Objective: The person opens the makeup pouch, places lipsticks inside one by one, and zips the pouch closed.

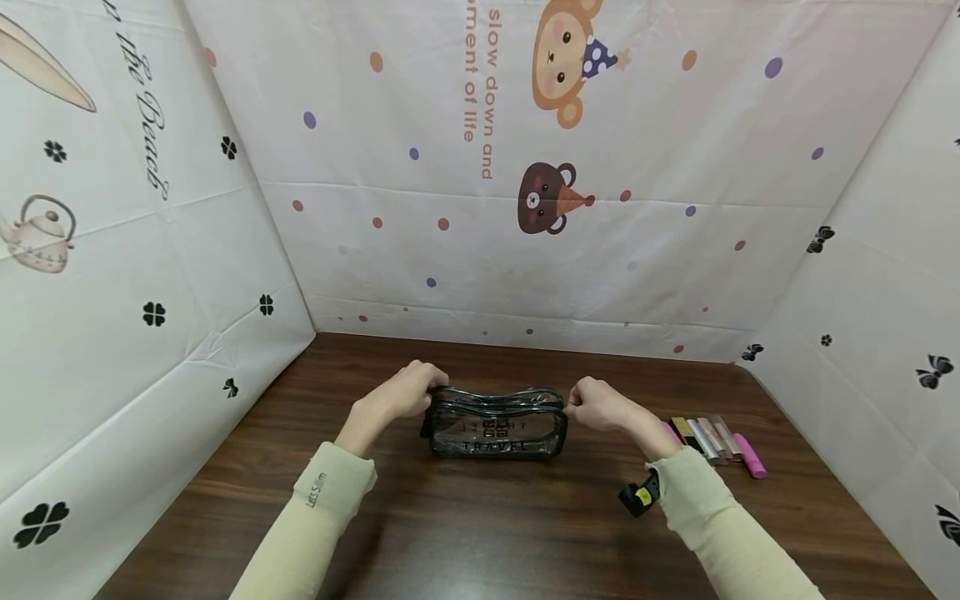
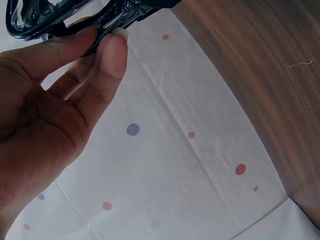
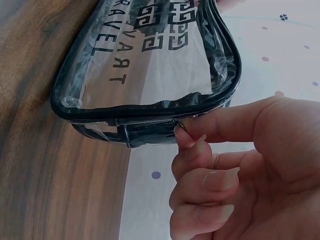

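While the left hand [image 1: 400,393] pinches one end of the clear, black-trimmed, oblong plastic pouch [image 1: 495,432] at the middle of the brown wooden tabletop [image 1: 480,533], the right hand [image 1: 603,405] pinches the other. Likely step: zipping operation; next move should require a firm left hold.

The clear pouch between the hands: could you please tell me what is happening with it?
A person holds the clear pouch by its two ends: the left hand pinches one end, the right hand the other. The pouch is upright, with the word TRAVEL facing the person. Whether its top is open, I cannot tell. On the table to the right, a pink tube lies beside other slim items.
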Demonstrator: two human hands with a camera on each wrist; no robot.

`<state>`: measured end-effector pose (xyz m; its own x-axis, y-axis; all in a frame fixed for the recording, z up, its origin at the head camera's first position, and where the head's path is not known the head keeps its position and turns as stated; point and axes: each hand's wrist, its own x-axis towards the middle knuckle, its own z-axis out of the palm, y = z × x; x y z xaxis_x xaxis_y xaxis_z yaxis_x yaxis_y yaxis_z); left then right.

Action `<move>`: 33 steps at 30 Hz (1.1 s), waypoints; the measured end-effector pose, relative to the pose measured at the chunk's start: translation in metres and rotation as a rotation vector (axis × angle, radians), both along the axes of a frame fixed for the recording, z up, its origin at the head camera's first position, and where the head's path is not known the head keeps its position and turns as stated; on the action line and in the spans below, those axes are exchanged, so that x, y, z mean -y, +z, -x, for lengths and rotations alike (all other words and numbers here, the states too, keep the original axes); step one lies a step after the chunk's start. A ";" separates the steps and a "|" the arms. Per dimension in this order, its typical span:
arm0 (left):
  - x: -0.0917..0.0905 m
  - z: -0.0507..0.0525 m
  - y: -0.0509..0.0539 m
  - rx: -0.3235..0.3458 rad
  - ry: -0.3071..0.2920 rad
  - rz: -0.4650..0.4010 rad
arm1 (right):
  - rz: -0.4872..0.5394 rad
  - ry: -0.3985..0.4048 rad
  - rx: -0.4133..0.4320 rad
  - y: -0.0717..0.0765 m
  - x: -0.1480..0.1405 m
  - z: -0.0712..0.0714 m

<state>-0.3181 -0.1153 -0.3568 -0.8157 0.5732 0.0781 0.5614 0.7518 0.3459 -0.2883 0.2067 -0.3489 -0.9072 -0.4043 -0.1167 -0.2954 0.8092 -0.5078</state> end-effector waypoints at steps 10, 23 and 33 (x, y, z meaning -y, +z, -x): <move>0.000 0.001 -0.001 -0.003 0.002 0.003 | 0.028 -0.009 -0.018 -0.005 -0.003 0.001; -0.001 0.001 -0.001 0.015 0.011 0.000 | 0.179 0.010 0.098 0.005 -0.020 0.001; 0.000 0.000 0.000 0.007 0.027 0.009 | 0.166 0.048 0.077 0.006 -0.022 0.002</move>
